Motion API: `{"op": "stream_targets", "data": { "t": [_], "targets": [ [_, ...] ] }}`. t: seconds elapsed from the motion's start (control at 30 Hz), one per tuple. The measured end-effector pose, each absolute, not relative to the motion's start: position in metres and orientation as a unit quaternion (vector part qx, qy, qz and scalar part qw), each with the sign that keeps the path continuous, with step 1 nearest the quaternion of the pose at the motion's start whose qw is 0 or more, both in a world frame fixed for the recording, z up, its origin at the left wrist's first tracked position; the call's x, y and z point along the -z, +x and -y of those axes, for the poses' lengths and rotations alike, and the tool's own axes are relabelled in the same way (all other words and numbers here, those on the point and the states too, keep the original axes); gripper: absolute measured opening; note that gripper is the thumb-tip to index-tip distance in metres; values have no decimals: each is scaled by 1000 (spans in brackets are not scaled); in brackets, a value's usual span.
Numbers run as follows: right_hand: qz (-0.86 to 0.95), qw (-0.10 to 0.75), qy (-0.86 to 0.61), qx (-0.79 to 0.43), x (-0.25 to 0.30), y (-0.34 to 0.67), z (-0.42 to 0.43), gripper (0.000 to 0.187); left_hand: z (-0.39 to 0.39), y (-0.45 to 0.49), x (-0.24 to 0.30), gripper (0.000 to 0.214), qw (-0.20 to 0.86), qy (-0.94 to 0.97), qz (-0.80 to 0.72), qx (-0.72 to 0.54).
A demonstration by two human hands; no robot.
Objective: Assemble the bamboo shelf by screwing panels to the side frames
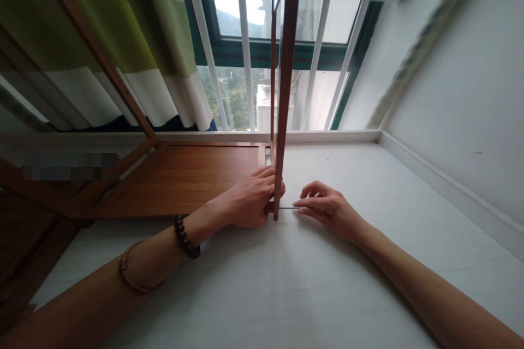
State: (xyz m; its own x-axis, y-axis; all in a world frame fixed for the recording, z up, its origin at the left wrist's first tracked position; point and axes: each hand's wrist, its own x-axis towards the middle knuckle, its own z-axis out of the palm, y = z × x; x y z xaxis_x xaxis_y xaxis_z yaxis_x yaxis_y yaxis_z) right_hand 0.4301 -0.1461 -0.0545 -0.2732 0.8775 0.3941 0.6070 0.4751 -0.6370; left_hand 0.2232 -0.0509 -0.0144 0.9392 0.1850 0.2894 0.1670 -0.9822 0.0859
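A brown wooden rack stands on a white surface (352,283), with a flat bottom shelf (184,177) and an upright frame (284,92) rising out of the top of view. My left hand (249,202) is closed round the foot of that upright frame, where it meets the shelf's corner. My right hand (327,210) lies just right of the frame and pinches a thin metal tool (289,208), whose tip points into the frame's foot. The left wrist wears a dark bead bracelet and a thin brown band.
Slanted wooden bars (90,43) of the rack cross the left side. A green and white striped curtain (135,38) hangs behind them. A window with white bars (245,49) fills the back. A white wall (462,92) runs along the right.
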Motion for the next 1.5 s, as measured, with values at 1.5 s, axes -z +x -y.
{"op": "stream_targets", "data": {
  "t": [1.5],
  "targets": [
    [501,447,-534,-514,50,402,152,36,51,219,15,23,32,983,-89,-155]
  ]
}}
